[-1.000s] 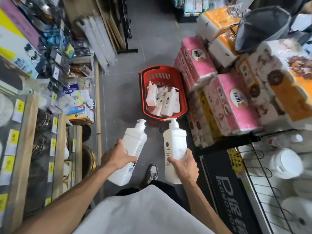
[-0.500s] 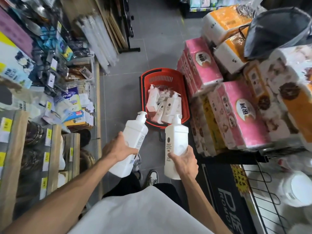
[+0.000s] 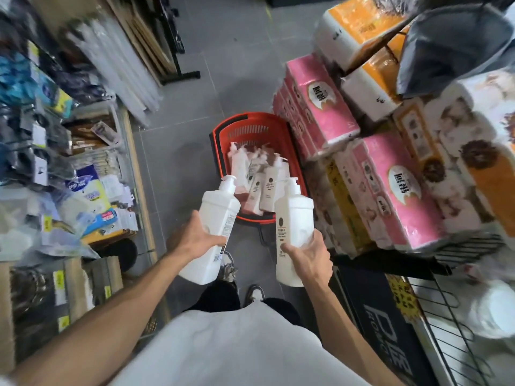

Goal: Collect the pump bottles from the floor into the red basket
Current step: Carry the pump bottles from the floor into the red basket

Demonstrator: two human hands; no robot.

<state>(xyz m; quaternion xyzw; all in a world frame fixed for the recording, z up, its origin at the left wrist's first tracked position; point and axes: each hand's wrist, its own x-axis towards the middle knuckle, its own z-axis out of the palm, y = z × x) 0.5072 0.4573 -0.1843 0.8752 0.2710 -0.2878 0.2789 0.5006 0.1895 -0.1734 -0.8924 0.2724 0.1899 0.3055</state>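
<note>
My left hand (image 3: pixel 195 238) grips a white pump bottle (image 3: pixel 214 218) around its body, pump pointing away from me. My right hand (image 3: pixel 308 256) grips a second white pump bottle (image 3: pixel 292 218), its label facing up. Both bottles are held in the air just in front of the near rim of the red basket (image 3: pixel 250 123), which stands on the grey floor. Several white pump bottles (image 3: pixel 262 179) lie inside the basket.
Stacked pink and orange tissue packs (image 3: pixel 390 176) crowd the basket's right side. Shelves of packaged goods (image 3: pixel 69 176) line the left. A black wire rack (image 3: pixel 446 316) stands at the lower right. My shoes (image 3: pixel 255 293) are on the grey floor aisle (image 3: pixel 178 162).
I have walked closer to the basket, which now looms larger. Both held bottles have moved forward, up to its near rim.
</note>
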